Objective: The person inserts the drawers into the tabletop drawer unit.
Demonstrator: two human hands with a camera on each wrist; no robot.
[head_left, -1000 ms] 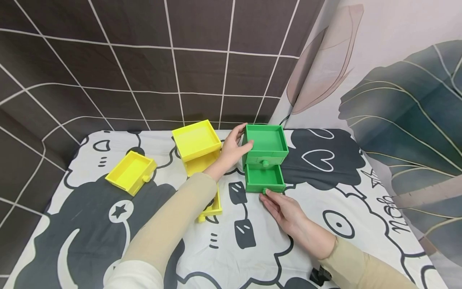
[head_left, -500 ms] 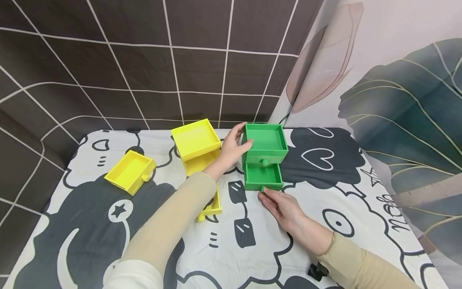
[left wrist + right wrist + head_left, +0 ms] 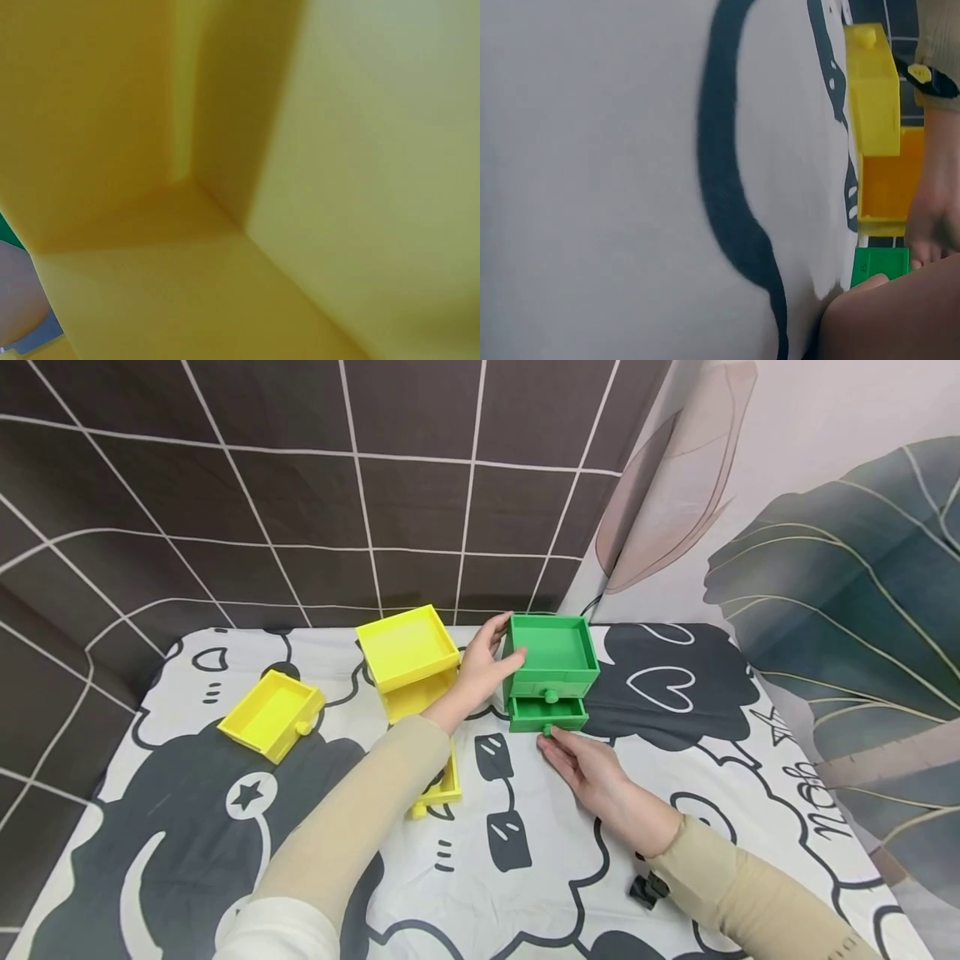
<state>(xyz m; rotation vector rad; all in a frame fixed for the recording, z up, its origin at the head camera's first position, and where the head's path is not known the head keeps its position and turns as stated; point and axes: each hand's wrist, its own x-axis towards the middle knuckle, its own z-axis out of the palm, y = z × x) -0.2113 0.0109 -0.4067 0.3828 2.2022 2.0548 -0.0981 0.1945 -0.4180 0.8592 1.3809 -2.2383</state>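
Note:
A small green drawer cabinet (image 3: pixel 553 643) stands upright in the head view. My left hand (image 3: pixel 483 668) holds its left side, thumb on the top rim and fingers along the side. The lower green drawer (image 3: pixel 546 724) sticks partly out of the cabinet, while the upper drawer is flush. With thumb and fingers my right hand (image 3: pixel 600 781) pinches the lower drawer's knob. Just left stands a yellow cabinet (image 3: pixel 408 647) with an open compartment, whose inside wall (image 3: pixel 360 150) fills the left wrist view. In the right wrist view, the green drawer (image 3: pixel 881 262) is largely hidden by my hand.
A loose yellow drawer (image 3: pixel 273 718) lies at the left. Another yellow drawer (image 3: pixel 450 785) sits partly hidden behind my left forearm. A small black object (image 3: pixel 647 889) shows beside my right wrist. Dark tiled-pattern fabric (image 3: pixel 300 502) rises behind the patterned cloth (image 3: pixel 510 910).
My right hand has moved away from me, pushing the lower green drawer further into the green cabinet. The left hand and the yellow pieces have stayed in place.

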